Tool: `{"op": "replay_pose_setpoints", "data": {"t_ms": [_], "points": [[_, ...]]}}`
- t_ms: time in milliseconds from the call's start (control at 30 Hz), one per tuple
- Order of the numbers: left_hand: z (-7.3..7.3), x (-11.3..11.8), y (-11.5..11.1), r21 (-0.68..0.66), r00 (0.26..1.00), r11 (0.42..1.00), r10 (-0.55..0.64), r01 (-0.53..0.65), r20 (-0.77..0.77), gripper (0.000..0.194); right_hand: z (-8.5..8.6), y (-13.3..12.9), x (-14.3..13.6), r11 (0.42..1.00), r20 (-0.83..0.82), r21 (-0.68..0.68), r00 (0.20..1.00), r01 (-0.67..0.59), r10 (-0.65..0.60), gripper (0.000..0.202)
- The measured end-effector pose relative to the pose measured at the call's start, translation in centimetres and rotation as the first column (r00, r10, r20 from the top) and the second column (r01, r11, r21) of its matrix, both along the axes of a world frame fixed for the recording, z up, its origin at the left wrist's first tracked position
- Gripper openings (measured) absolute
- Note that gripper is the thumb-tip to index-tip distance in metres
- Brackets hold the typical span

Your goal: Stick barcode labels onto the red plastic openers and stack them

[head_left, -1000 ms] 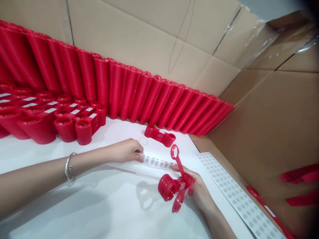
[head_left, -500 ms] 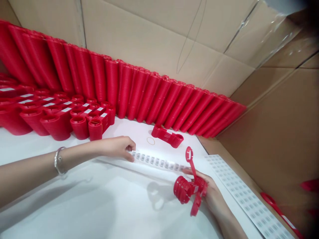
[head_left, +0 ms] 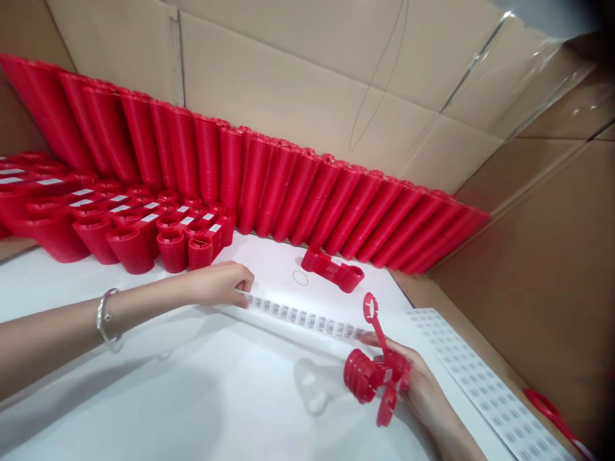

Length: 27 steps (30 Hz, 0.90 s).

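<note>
A strip of small printed labels (head_left: 302, 317) stretches between my two hands above the white table. My left hand (head_left: 225, 283) pinches its left end, fingers curled; a silver bangle circles that wrist. My right hand (head_left: 416, 371) touches the strip's other end with a fingertip and holds several red plastic pieces (head_left: 365, 378) in its palm. One red piece sticks up from the bunch, its ring end raised. Beyond the strip, a small stack of red pieces (head_left: 331, 269) with a white label lies on the table, beside a thin rubber band (head_left: 300, 278).
Tall stacks of red pieces (head_left: 288, 192) lean along the cardboard wall (head_left: 288, 83). Shorter labelled stacks (head_left: 132, 246) stand at the left. A large label sheet (head_left: 480, 378) lies at the right edge, near another red piece (head_left: 550, 410). White table (head_left: 168, 397) in front.
The view has shifted slightly, so the stacks appear a little lower and further right. My left hand has drawn slightly away from my right, and the label strip looks straighter.
</note>
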State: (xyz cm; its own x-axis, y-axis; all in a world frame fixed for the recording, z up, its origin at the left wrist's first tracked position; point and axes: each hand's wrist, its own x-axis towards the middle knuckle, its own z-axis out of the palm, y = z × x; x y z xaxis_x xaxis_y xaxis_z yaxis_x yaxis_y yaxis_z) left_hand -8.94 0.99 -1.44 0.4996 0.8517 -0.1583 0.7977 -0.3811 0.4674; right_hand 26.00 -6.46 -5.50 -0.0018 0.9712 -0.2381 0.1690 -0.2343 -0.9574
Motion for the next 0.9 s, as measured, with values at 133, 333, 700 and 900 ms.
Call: {"op": "replay_pose_setpoints", "data": {"t_ms": [133,333,700,900], "points": [[0.0,-0.4,-0.2,-0.02,0.999,0.999,-0.043,0.043,0.018,0.02,-0.1,0.1,-0.2,1.0,0.025,-0.026,1.0,0.007,-0.007,0.045],[-0.1,-1.9,0.0,-0.003,0.997,0.997,-0.081,0.081,0.012,0.014,-0.5,0.3,0.2,0.999,-0.038,-0.022,0.998,0.046,-0.047,0.049],[0.0,-3.9,-0.1,0.012,0.996,0.997,-0.082,0.081,0.029,0.015,-0.6,0.3,0.2,0.994,-0.026,-0.009,0.994,0.106,-0.106,0.048],[0.3,-5.1,-0.5,0.006,0.998,1.0,0.023,-0.024,0.058,0.018,-0.8,0.5,0.5,0.989,-0.037,-0.005,0.989,0.144,-0.145,0.049]]}}
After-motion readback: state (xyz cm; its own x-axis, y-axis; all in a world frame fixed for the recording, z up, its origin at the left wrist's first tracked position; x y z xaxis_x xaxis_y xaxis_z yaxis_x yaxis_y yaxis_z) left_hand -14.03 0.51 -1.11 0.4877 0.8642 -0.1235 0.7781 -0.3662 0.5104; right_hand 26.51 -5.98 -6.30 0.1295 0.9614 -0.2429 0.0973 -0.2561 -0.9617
